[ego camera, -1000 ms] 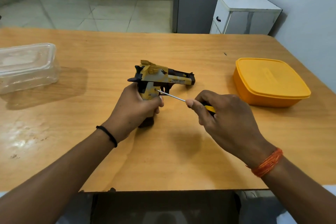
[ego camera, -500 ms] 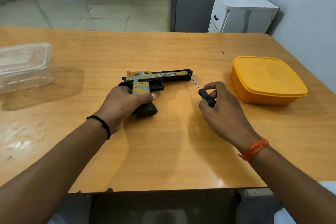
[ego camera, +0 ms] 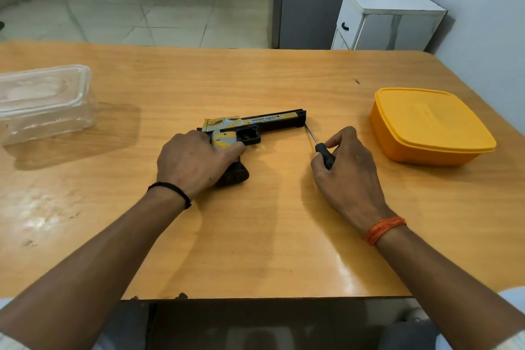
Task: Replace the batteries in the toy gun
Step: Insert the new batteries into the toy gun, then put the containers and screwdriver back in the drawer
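We see toy gun [ego camera: 255,129] flat on wooden table [ego camera: 255,236], barrel toward 3 o'clock. Left hand [ego camera: 193,162] curls over grip. Right hand [ego camera: 346,167] pinches screwdriver [ego camera: 321,149], tip toward 11 o'clock, near muzzle. Yellow lidded container [ego camera: 429,125] at 3 o'clock; clear container [ego camera: 42,102] at 9.

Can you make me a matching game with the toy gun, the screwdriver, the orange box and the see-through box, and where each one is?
Things:
1. toy gun
2. screwdriver
3. orange box
4. clear box

Places:
A. far left of the table
B. in the right hand
C. flat under the left hand
D. right side, lid on

Pairs: 1-C, 2-B, 3-D, 4-A
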